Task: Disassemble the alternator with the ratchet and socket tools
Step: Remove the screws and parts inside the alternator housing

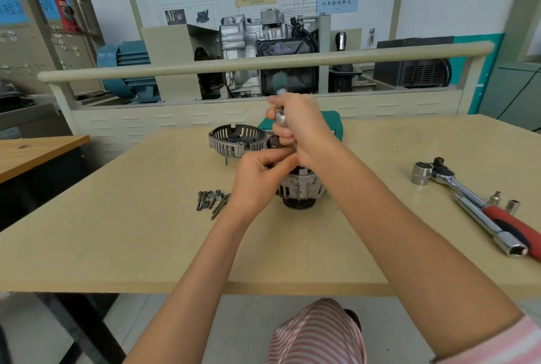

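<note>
Alternator (301,188) is stood pulley-down near the middle of the table (117,232), so that its upper end is presented to the tools. It is steadied by the left hand (260,179), whose fingers are curled onto its upper part; exactly what is pinched there cannot be made out. A slim driver tool (281,118) with a silver collar is held upright above the body by the right hand (301,126), the fingers being wrapped tightly round its shaft, presumably so that a fastener on top can be turned straight down. The tool's tip and the fastener are hidden behind both hands, and its upper end is blurred.

A slotted end cover (237,141), already taken off, has been set just beyond the alternator, and loose bolts (212,201) are gathered at the left of it, within easy reach. Judged from these, disassembly is well under way. At the right, well apart, a ratchet (474,200) with a red grip, a large socket (421,173), an extension bar (491,226) and two small sockets (503,202) are laid out. A green case (330,121) at the far side is mostly concealed by the right hand.
</note>
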### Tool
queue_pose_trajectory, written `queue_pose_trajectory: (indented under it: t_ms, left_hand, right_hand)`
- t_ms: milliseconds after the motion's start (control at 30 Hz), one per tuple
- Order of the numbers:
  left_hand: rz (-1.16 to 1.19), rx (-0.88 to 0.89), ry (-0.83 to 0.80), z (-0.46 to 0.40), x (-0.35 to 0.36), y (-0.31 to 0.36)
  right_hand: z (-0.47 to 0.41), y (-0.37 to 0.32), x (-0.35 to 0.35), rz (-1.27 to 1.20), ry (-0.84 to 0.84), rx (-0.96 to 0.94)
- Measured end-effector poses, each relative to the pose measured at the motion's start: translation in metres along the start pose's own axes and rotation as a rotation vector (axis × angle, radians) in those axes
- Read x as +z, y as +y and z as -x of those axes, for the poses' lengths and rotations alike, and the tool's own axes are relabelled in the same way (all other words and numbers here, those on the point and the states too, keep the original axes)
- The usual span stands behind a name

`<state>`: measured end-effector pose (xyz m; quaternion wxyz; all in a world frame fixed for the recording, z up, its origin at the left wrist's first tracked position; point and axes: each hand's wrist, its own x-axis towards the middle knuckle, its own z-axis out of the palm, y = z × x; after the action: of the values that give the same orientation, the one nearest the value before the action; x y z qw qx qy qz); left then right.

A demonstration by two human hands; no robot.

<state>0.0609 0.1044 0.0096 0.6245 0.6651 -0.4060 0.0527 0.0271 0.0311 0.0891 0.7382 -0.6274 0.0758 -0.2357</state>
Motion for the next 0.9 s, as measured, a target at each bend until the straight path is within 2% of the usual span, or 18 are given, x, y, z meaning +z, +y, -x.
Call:
queue_pose_trajectory:
  t_ms: [67,133,200,267,333,433,500,600,700,833,900]
  left_hand:
    - [-0.039,-0.003,0.071,0.0,0.004,0.0]
    - [-0.072,-0.02,0.089,-0.001,0.006,0.002]
    - [-0.181,0.059,0.071,-0.002,0.005,0.005]
    - [-0.388,0.199,0.016,-0.004,0.002,0.007]
    - [-0.503,0.195,-0.029,-0.008,-0.002,0.005]
    - [-0.369,0.045,-0.154,-0.013,-0.007,0.005]
    - [-0.248,0.029,-0.212,-0.015,-0.006,0.005]
    - [-0.073,0.013,-0.187,-0.016,-0.004,0.0]
    - [-0.029,0.041,-0.136,-0.016,-0.002,-0.008]
    - [-0.022,0.036,-0.02,-0.012,0.007,-0.008]
    - [-0.071,0.072,-0.027,-0.012,0.008,-0.008]
  right_hand:
    - [0.005,0.012,0.005,-0.05,0.28,-0.273]
    - [0.006,0.017,0.006,-0.147,0.428,-0.383]
    - [0.0,0.013,0.001,-0.188,0.359,-0.257]
    - [-0.008,0.002,-0.006,-0.137,0.184,-0.022]
    - [-0.013,-0.006,-0.012,-0.107,0.036,0.117]
    - [-0.013,-0.011,-0.02,-0.183,-0.101,0.194]
    - [-0.011,-0.011,-0.025,-0.289,-0.142,0.219]
    - [-0.01,-0.011,-0.028,-0.416,-0.135,0.23]
    - [-0.01,-0.01,-0.021,-0.439,-0.072,0.204]
    - [-0.013,-0.005,-0.006,-0.509,0.27,-0.03]
    - [-0.017,-0.004,-0.005,-0.585,0.326,-0.066]
